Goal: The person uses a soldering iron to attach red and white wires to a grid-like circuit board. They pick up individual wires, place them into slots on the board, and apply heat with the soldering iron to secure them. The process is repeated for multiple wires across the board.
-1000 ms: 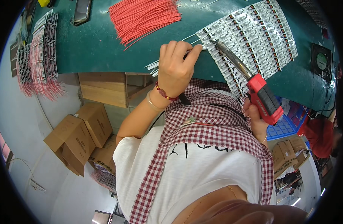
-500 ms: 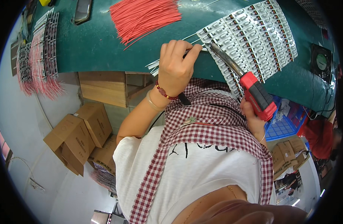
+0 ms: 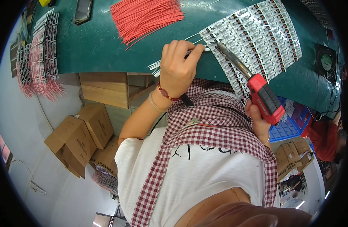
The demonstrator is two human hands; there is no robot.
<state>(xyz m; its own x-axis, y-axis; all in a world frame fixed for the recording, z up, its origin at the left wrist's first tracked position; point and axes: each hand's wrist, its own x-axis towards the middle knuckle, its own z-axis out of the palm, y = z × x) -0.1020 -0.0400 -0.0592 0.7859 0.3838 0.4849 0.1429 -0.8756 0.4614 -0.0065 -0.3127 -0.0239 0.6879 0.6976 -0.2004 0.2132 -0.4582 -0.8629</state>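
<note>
My left hand (image 3: pixel 177 67) is closed around a bundle of thin white wires (image 3: pixel 155 67), their ends poking out to its left. Its thumb and forefinger pinch a wire at the left edge of a panel of small white circuit boards (image 3: pixel 257 39), which lies on the table with its near corner over the front edge. In my right hand (image 3: pixel 258 123) is a red and black soldering iron (image 3: pixel 265 99). The dark metal tip rests over the panel's left edge, a short gap from my left fingertips. Part of the right hand's grip is hidden behind the handle.
Red wires (image 3: pixel 147 17) are piled on the green table (image 3: pixel 94 49), with a phone (image 3: pixel 83 10) to their left. Wired boards (image 3: pixel 43 49) hang over the left edge. At right are a small fan (image 3: pixel 327 62) and a blue basket (image 3: pixel 285 130). Cardboard boxes (image 3: pixel 77 140) stand at lower left.
The soldering iron and my right hand have shifted slightly right, drawing the tip a little away from my left fingers. My left hand stays almost where it was.
</note>
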